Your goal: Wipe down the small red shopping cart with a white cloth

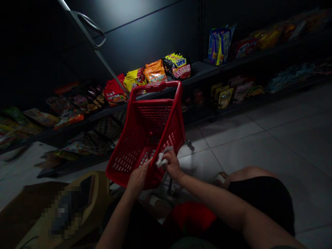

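In a dim snack aisle, I watch a white cloth [161, 159] pinched in the right hand [173, 166], its fingers closed on it just above the rim of a red basket [121, 166]. The left hand [137, 180] sits against that rim with fingers curled, though I cannot tell whether they grip the rim or the cloth. The basket leans toward the person, apparently steadied to bring the rim within reach. Beyond it lie packets [155, 71] on a dark shelf [199, 71], above a tiled floor [233, 145].
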Tool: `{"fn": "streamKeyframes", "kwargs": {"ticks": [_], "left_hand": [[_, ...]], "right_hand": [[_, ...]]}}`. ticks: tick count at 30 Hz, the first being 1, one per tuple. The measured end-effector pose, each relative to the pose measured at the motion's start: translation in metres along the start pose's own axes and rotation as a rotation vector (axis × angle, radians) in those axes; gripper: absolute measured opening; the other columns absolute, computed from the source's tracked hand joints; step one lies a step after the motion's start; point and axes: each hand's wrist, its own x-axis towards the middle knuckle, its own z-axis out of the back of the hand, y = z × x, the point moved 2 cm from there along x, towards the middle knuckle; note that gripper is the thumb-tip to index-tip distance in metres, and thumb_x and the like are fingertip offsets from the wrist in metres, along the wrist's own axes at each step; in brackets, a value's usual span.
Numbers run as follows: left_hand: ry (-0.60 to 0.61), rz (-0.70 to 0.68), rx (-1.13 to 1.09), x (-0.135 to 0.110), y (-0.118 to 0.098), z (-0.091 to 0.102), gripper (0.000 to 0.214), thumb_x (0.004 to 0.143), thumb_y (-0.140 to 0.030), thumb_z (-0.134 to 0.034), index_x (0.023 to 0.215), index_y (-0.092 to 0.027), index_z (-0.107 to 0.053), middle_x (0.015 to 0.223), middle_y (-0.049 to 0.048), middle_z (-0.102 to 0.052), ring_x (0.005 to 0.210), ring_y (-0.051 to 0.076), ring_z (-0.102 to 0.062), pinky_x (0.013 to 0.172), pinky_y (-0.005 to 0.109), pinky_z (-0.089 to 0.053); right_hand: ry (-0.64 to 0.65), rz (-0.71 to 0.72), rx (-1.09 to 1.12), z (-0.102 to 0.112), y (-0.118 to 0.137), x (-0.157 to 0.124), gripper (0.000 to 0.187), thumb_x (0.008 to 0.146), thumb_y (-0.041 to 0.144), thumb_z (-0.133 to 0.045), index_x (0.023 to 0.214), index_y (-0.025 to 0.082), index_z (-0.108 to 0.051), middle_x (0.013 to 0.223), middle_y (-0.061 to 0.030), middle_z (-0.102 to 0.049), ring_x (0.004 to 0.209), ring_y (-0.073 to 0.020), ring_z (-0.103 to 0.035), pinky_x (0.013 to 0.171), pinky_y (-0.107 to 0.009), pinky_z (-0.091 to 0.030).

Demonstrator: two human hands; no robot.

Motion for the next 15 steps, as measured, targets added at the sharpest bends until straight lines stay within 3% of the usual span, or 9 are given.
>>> {"fn": "streamKeyframes", "kwargs": {"ticks": [2,4,6,9,11,13,15], "left_hand": [[0.013,-0.005,-0.017,0.001,0.0,-0.001,0.058,0.099,-0.054,-0.029,0.136,-0.023,-0.061,0.137,0.0017,-0.064,0.135,0.021,-0.054,0.118,0.041,-0.036],[0.033,-0.008,-0.035,0.003,-0.001,-0.003,0.059,0.1,-0.055,-0.028,0.138,-0.023,-0.06,0.138,0.0022,-0.064,0.135,0.021,-0.053,0.118,0.042,-0.037],[0.043,-0.001,-0.042,0.006,0.0,-0.005,0.06,0.099,-0.055,-0.027,0.139,-0.022,-0.058,0.137,0.0035,-0.064,0.133,0.022,-0.055,0.116,0.042,-0.039],[0.021,0.004,-0.023,0.007,0.002,-0.005,0.061,0.1,-0.054,-0.027,0.139,-0.02,-0.058,0.135,0.0045,-0.066,0.13,0.021,-0.058,0.114,0.04,-0.041],[-0.008,0.009,0.011,0.005,0.004,-0.002,0.06,0.099,-0.054,-0.028,0.138,-0.021,-0.06,0.136,0.0039,-0.066,0.131,0.021,-0.057,0.114,0.037,-0.041],[-0.027,0.012,0.056,0.001,0.003,0.001,0.059,0.099,-0.055,-0.03,0.136,-0.021,-0.061,0.136,0.0033,-0.065,0.133,0.021,-0.055,0.115,0.036,-0.04],[-0.031,0.009,0.096,-0.002,0.001,0.002,0.058,0.098,-0.055,-0.032,0.135,-0.022,-0.063,0.137,0.003,-0.065,0.134,0.021,-0.055,0.116,0.036,-0.04]], "right_hand": [[-0.2,-0.119,-0.033,0.013,-0.006,0.029,0.011,0.072,0.014,-0.058,0.079,0.021,-0.063,0.092,-0.0025,-0.058,0.093,-0.0206,-0.053,0.089,-0.036,-0.042],[-0.238,-0.158,-0.044,0.008,-0.004,0.027,0.013,0.07,0.014,-0.057,0.08,0.021,-0.061,0.09,-0.0018,-0.058,0.091,-0.0206,-0.053,0.087,-0.036,-0.043],[-0.145,-0.125,-0.027,-0.01,0.002,-0.007,0.015,0.069,0.014,-0.061,0.08,0.023,-0.061,0.09,-0.0009,-0.057,0.09,-0.0198,-0.054,0.085,-0.035,-0.044],[0.167,0.003,0.074,-0.039,0.004,-0.069,0.01,0.073,0.018,-0.066,0.08,0.025,-0.066,0.096,-0.0023,-0.056,0.091,-0.0191,-0.056,0.082,-0.032,-0.047],[0.288,0.019,0.13,-0.041,-0.006,-0.083,0.008,0.07,0.02,-0.07,0.076,0.025,-0.068,0.095,-0.0025,-0.059,0.091,-0.0198,-0.058,0.082,-0.032,-0.048],[0.178,-0.078,0.138,-0.023,-0.027,-0.063,0.009,0.064,0.018,-0.07,0.07,0.023,-0.066,0.089,-0.0017,-0.061,0.091,-0.021,-0.059,0.084,-0.034,-0.048],[-0.109,-0.238,0.101,0.009,-0.052,-0.023,0.011,0.06,0.017,-0.065,0.069,0.022,-0.063,0.086,-0.0014,-0.061,0.092,-0.0218,-0.057,0.086,-0.035,-0.047]]}}
